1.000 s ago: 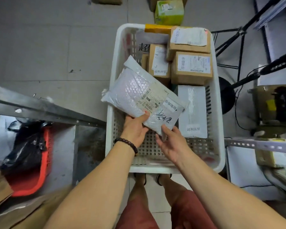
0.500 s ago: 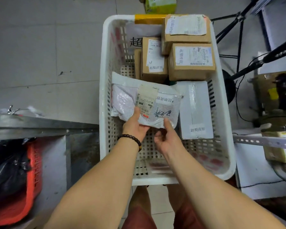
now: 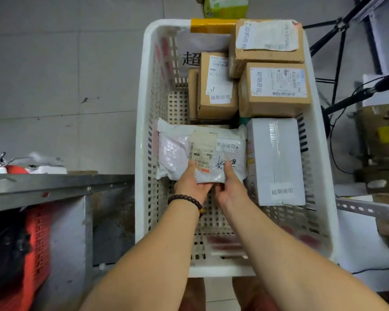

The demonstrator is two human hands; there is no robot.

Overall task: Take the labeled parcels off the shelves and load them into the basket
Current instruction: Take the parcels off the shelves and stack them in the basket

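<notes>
Loading looks well along. The white basket [image 3: 142, 131] in the middle of the frame already holds several labelled brown cartons [image 3: 274, 102] packed across its upper end, and a white box [image 3: 276, 160] lies along its right wall. One more parcel is going in: a bubble mailer [image 3: 175, 151] sits at the centre-left of the basket, just beside the white box, with its far edge up against the cartons. I cannot tell whether it already rests on the basket floor.

The left hand [image 3: 192, 187] and the right hand [image 3: 230, 189] both pinch its near edge, thumbs on top and fingers [image 3: 203, 187] curled underneath, so it is not yet released. The lower part of the basket floor shows bare. The metal shelf [image 3: 54, 185] at the left edge shows no labelled parcel that I can make out, so how many remain is unclear.

The mailer is pale, soft and crinkled, and its bubble lining shows through. It carries a barcode label, a small white sticker and black handwriting. It should lie flat and sag if held by one edge.
</notes>
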